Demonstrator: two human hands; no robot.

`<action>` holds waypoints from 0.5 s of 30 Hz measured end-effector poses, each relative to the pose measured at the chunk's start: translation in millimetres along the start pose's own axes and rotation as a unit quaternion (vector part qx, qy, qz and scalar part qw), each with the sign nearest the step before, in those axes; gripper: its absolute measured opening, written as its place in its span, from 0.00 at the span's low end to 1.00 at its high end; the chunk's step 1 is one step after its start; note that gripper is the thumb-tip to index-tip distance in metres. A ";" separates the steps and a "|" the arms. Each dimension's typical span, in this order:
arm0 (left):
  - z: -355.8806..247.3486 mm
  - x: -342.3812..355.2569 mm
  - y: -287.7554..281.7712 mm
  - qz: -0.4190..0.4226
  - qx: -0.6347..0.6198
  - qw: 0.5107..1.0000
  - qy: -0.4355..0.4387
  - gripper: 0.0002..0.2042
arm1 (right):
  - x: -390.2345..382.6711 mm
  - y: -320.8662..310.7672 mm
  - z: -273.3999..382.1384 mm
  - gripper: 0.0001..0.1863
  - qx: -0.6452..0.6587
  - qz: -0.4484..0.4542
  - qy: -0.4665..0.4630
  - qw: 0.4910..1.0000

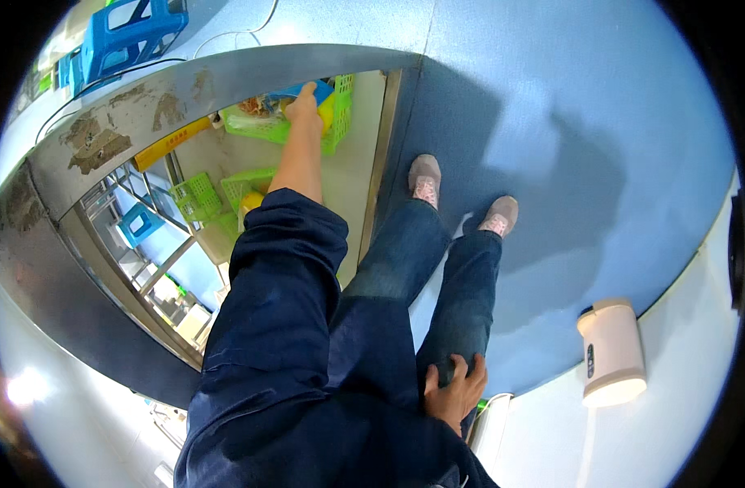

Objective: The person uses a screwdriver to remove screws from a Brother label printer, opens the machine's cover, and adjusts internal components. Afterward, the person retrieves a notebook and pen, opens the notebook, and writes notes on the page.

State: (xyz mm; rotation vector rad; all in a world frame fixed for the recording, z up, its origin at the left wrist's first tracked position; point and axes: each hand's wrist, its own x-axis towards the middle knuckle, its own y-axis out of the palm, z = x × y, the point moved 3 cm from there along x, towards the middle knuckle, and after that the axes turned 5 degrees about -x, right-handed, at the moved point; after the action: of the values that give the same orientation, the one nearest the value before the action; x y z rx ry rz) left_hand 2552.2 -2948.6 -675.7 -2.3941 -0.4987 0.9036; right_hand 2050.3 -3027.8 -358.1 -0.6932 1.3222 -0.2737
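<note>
My left hand (302, 106) reaches into a green slotted basket (342, 106) beneath a metal-framed opening, its fingers closed at a blue item (318, 87) and a yellow object (327, 115); what exactly they grip is unclear. Brownish contents (254, 106) in the basket sit beside the hand. My right hand (455, 386) rests on my right thigh, fingers apart, holding nothing.
The stained metal frame (104, 130) borders the opening. More green baskets (195, 197) and a yellow bar (173, 142) are inside. A blue stool (128, 41) and cables lie beyond. My feet stand on blue floor (616, 122) near a cream cylindrical appliance (612, 354).
</note>
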 end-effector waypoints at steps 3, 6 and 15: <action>-21.3 -60.7 -26.1 0.009 -0.062 0.998 0.000 0.27 | 3.7 13.3 -1.8 0.23 0.000 0.028 0.010 1.000; -11.0 -108.3 -73.5 0.057 -0.052 0.991 0.105 0.26 | 3.8 32.3 -12.3 0.23 0.005 0.036 0.000 0.999; 159.3 -218.1 -113.3 0.167 0.215 0.953 0.134 0.24 | 16.5 44.1 -16.3 0.22 -0.025 0.061 0.004 0.998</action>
State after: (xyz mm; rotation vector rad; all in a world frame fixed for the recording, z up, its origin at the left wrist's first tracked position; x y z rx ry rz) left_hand 2270.8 -2913.7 -602.3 -2.1720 0.2005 0.7130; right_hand 2030.3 -3007.9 -399.2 -0.6508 1.3767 -0.1450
